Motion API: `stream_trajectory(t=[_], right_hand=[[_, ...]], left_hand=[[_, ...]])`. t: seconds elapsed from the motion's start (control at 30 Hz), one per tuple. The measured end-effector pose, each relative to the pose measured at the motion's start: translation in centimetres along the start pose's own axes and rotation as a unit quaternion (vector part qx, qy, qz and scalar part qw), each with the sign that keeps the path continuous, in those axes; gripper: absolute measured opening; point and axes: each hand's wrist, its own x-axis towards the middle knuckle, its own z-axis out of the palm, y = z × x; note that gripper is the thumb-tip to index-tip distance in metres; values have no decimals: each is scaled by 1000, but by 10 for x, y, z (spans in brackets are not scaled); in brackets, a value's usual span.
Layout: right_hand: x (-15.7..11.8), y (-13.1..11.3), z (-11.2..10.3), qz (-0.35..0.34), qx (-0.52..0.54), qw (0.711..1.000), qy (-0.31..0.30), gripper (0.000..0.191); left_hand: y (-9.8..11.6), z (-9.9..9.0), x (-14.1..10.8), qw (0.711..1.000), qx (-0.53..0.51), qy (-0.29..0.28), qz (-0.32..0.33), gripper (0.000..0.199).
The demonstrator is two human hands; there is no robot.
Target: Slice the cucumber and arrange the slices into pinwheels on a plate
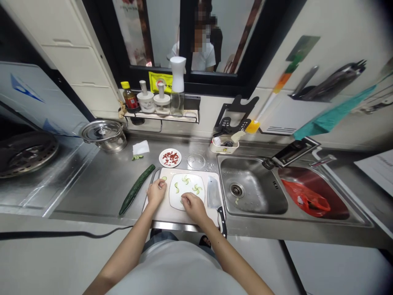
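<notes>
A white square plate (174,201) rests on the cutting board (162,213), with thin cucumber slices (197,189) laid on it in small pinwheel shapes. My right hand (194,207) is over the plate's lower right, fingertips pinched at a cucumber slice that they partly hide. Left of the plate, my left hand (156,192) is closed with thumb and fingers together; whatever is in it is hidden. Just above those fingers lies a loose cucumber slice (164,178) on the board. A cleaver (213,192) with a black handle lies along the board's right side.
A whole cucumber (136,189) lies left of the board. Behind are a small plate of chopped red pieces (170,158), a clear round dish (196,161), a white paper (141,147) and a lidded steel pot (106,136). The sink (253,184) holds a red plastic bag (307,200) at right.
</notes>
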Motion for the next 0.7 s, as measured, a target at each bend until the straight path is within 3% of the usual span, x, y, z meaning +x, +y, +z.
stream_trajectory(t=[0.17, 0.43, 0.7], right_hand=[[-11, 3, -6, 25, 14, 1000, 8, 26], [-12, 13, -7, 28, 38, 998, 45, 28], [-15, 17, -4, 10, 65, 996, 61, 27]], left_hand=[[3, -2, 9, 997, 1, 38, -62, 37], [10, -3, 21, 996, 76, 24, -44, 39], [10, 0, 23, 996, 66, 24, -49, 33]])
